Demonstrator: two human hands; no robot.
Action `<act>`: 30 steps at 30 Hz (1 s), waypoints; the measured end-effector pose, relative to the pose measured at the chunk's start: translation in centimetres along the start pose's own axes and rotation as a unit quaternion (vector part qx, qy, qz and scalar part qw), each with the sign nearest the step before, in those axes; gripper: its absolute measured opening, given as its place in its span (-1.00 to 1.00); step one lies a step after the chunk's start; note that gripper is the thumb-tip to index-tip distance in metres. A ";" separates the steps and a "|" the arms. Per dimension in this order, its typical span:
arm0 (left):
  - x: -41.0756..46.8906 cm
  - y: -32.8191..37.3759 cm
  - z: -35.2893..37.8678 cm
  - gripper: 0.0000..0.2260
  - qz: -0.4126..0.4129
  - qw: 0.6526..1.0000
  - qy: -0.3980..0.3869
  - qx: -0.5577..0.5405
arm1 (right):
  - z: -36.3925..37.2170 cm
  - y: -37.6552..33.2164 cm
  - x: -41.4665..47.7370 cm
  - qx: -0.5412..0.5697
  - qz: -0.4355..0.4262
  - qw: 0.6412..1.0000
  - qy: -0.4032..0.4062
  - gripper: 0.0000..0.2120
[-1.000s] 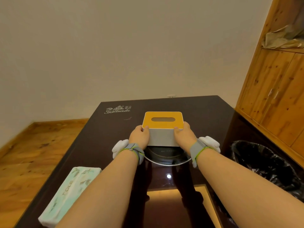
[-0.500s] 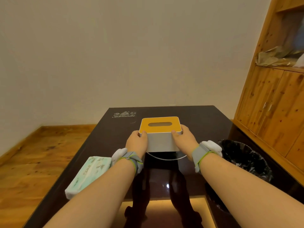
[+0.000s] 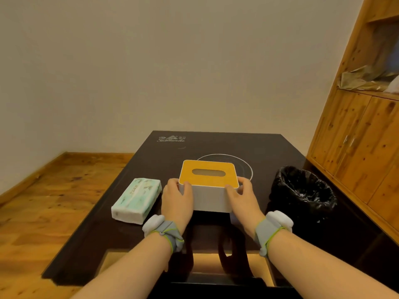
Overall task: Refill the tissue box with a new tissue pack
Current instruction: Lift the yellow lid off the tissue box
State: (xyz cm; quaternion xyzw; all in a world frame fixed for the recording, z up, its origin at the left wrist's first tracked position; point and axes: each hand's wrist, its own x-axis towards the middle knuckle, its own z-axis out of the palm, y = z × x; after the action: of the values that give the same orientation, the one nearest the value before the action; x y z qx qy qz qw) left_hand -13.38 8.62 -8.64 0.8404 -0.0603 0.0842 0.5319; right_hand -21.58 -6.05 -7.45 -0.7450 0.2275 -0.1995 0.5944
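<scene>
While both hands grip it by the near corners, the box (image 3: 210, 195) sits at the middle of the dark surface (image 3: 216, 145), white-walled with an orange lid (image 3: 208, 174) whose oval slot faces up. The left hand (image 3: 177, 201) is clamped on the near left corner, thumb on the lid edge; the right hand (image 3: 244, 201) is clamped on the near right corner, fingers curled over the rim. Each wrist carries a grey band (image 3: 166, 231) with a white pad. A white ring (image 3: 246, 165) printed on the surface shows past the box at 12 to 1 o'clock. The tissue pack (image 3: 137, 200), pale green and sealed, lies flat at 9 o'clock from the box, near the left hand but apart from it. A bin (image 3: 302, 190) lined with black plastic stands at 3 o'clock. Wooden cabinets (image 3: 356, 147) rise beyond it, and wooden floor (image 3: 43, 201) lies past the pack
</scene>
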 end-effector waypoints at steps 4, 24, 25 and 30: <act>-1.8 -0.5 -0.3 -0.81 -0.004 1.000 -0.026 -0.001 | -0.5 0.8 -1.4 -0.010 -0.012 0.999 0.038 -0.80; 0.2 -2.3 -0.6 -0.84 -0.025 0.996 -0.046 -0.074 | -2.2 3.5 -1.0 -0.050 -0.008 0.996 0.075 -0.70; 1.1 -1.7 -0.5 -0.84 -0.003 0.996 -0.039 -0.075 | -2.4 3.5 -0.5 -0.030 0.001 0.997 0.070 -0.68; 4.4 1.6 0.3 -0.64 0.099 0.976 -0.177 0.074 | -3.1 2.6 1.5 0.047 0.066 0.996 -0.041 -0.64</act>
State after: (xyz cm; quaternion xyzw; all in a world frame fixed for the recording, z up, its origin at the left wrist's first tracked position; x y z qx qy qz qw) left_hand -9.36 7.58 -6.43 0.8687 -0.2303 -0.0096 0.4385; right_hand -22.39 -9.82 -9.30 -0.7069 0.2423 -0.1399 0.6497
